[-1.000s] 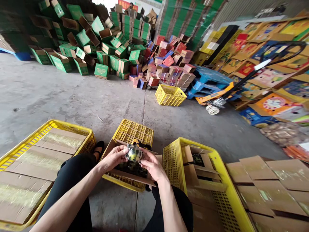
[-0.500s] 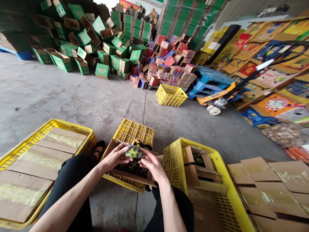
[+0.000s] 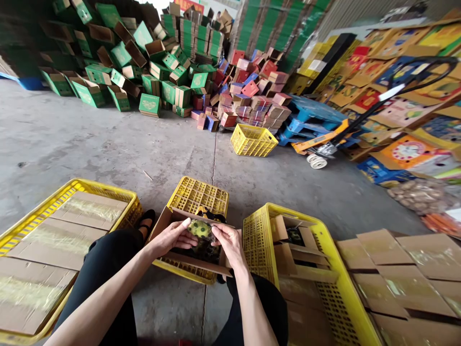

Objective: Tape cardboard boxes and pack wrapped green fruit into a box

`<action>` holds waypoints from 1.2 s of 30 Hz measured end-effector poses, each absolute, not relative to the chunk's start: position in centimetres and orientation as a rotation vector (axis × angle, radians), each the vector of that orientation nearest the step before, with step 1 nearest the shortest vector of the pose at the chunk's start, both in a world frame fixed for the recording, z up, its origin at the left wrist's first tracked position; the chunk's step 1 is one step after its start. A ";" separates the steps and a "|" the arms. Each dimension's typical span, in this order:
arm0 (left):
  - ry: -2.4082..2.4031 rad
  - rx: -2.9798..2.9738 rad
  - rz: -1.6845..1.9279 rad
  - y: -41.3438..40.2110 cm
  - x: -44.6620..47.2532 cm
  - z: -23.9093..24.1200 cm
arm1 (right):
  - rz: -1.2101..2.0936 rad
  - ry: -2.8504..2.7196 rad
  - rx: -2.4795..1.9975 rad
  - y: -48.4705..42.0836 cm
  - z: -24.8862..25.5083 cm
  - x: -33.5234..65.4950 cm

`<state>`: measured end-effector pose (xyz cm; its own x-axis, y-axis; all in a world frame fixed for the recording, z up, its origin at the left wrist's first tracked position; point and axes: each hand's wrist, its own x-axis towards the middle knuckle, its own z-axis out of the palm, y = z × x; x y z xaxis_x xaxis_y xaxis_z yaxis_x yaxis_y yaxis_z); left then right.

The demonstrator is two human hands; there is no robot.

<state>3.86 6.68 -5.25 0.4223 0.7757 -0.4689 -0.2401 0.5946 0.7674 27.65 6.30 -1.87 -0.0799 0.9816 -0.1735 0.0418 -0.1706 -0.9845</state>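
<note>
Between my hands is a yellow-green pack with dark spots, in what looks like clear film; its contents I cannot make out. My left hand grips its left side, thumb on top. At its right side, the fingers of my right hand pinch the edge. Both hands are over an open cardboard box with dark packs inside, partly hidden by the hands. The box rests on an upturned yellow crate. Behind the box lies an orange and black tool, perhaps a tape dispenser.
At left, a yellow crate holds taped cartons. Another yellow crate at right contains open boxes. More cartons lie farther right. Ahead are a small yellow crate, a pallet jack and heaped boxes.
The pack has been lowered slightly toward the box and tipped, so more of its spotted face shows. Both hands stay on it. The view has shifted a little.
</note>
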 end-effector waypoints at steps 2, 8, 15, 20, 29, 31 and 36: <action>0.904 0.730 0.667 6.5 3.8 -5.2 | 1.330 -1.237 -1.348 6.3 -1.9 27.7; 0.856 0.841 0.776 6.7 3.6 -4.6 | 1.314 -1.288 -1.380 6.4 -2.5 28.1; 0.868 0.863 0.802 7.1 3.6 -4.7 | 1.398 -1.296 -1.352 6.5 -2.8 27.8; 0.853 0.889 0.842 6.9 3.7 -4.8 | 1.441 -1.264 -1.339 6.6 -2.9 27.5; 1.221 1.308 0.805 7.4 3.2 -4.9 | 1.185 -1.816 -1.866 7.1 -3.4 29.0; 1.344 1.427 0.755 7.5 3.1 -5.7 | 0.990 -2.132 -2.064 6.8 -3.4 29.0; 1.410 1.510 0.690 7.2 3.4 -7.2 | 1.030 -2.396 -2.193 5.7 -4.3 28.1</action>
<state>3.42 7.20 -7.24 0.1838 0.9651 -0.1866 0.4445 0.0878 0.8915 28.12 5.66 -4.33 -0.1508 0.8096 -0.5673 0.9687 0.0067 -0.2480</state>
